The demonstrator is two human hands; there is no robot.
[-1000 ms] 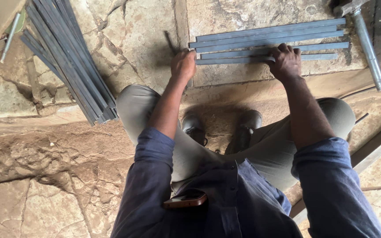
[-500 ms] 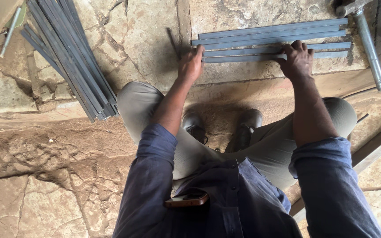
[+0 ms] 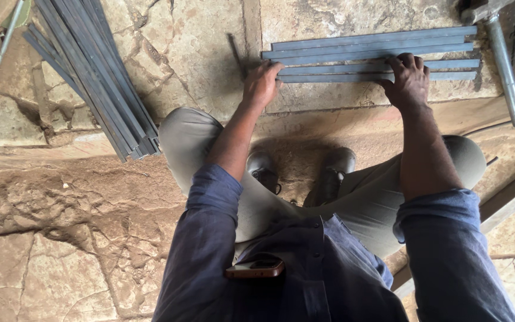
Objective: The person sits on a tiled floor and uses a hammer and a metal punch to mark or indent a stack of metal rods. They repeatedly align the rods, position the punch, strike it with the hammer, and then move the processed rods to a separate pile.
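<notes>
Five grey flat steel bars (image 3: 371, 55) lie side by side on the stone slab (image 3: 198, 48) in front of the crouching person. The left hand (image 3: 261, 83) is curled against their left ends; the right hand (image 3: 408, 80) presses fingers down on the near bars. The ends look roughly flush already. A larger bar stack (image 3: 96, 71) remains at left. A steel pipe (image 3: 506, 71) bounds the right side, and bare stone lies open between the groups

You see a cracked stone floor (image 3: 186, 48): flat grey bars (image 3: 371, 53) lie side by side, a metal pipe (image 3: 505, 71) just right of them, another bar bundle (image 3: 96, 71) well left.
</notes>
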